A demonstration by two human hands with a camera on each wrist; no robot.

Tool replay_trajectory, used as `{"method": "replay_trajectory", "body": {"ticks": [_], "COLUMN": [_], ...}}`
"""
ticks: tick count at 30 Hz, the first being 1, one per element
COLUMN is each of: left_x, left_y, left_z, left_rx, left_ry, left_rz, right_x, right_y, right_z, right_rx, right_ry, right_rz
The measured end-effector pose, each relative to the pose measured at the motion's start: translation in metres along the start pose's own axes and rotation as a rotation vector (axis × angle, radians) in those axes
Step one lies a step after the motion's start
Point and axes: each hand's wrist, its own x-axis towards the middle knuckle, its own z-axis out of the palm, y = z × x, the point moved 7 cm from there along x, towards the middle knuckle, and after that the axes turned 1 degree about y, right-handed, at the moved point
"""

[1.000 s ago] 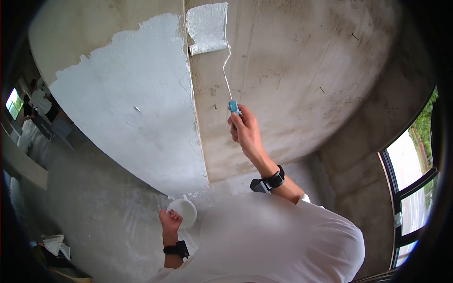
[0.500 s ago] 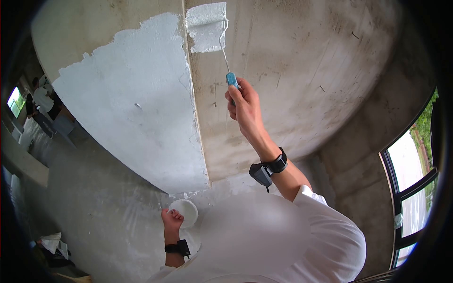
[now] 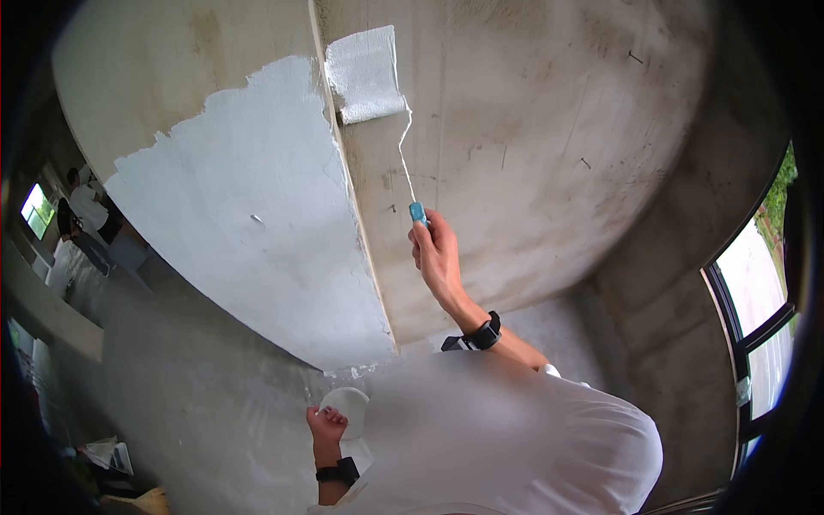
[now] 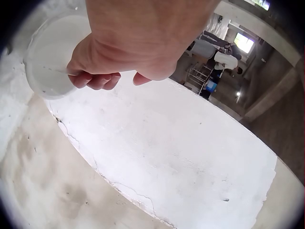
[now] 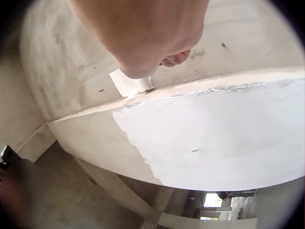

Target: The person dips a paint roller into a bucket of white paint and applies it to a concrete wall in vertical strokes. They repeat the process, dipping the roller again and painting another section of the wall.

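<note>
My right hand (image 3: 438, 255) grips the blue handle (image 3: 418, 212) of a paint roller, its thin white-coated rod running up to the roller sleeve (image 3: 373, 110). That sleeve lies against the bare wall at the lower edge of a wet white patch (image 3: 362, 64), just right of a vertical edge. In the right wrist view, the hand (image 5: 152, 36) hides the handle and partly covers the patch (image 5: 128, 85). Low down, my left hand (image 3: 327, 426) has its fingers curled round the thin handle of a white bucket (image 3: 348, 403); in the left wrist view the bucket (image 4: 52, 52) hangs beside the fingers.
White paint covers the wall section (image 3: 240, 197) left of the edge. Nails (image 3: 635, 57) stick out of the bare wall. A window (image 3: 755, 283) is at the right. Two people (image 3: 86, 215) stand far left, and bags (image 3: 107, 455) lie on the floor.
The roller went up over the patch, then came back down to its lower edge with my right hand. My left hand keeps its hold on the bucket; the head view has shifted slightly.
</note>
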Motion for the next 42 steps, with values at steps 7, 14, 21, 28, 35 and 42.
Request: {"method": "replay_trajectory", "body": {"ticks": [7,14,21,28,35,42], "left_x": [-0.008,0.002,0.003,0.008,-0.006,0.008], "left_y": [0.001,0.004,0.001,0.0,-0.007,-0.004], "left_z": [-0.002,-0.007,-0.008,-0.009,0.003,-0.012], "left_rx": [0.004,0.02,0.017,0.031,0.05,0.03], "left_ry": [0.042,0.035,0.024,-0.012,0.045,0.031], "left_rz": [0.019,0.032,0.014,0.007,0.01,-0.001], "right_x": [0.053,0.037,-0.011,0.044,0.045,-0.007], "right_y": [-0.081,-0.061,0.05,-0.054,-0.049,0.035], "right_z": [0.015,0.009,-0.023,-0.013,-0.011,-0.044], "right_rx": [-0.022,0.016,-0.177,-0.152,-0.115,-0.235], "right_ry": [0.033,-0.011,0.069,0.033,0.031,0.122], "right_rz": [-0.186,-0.08,-0.021,-0.123,-0.104,-0.037]}}
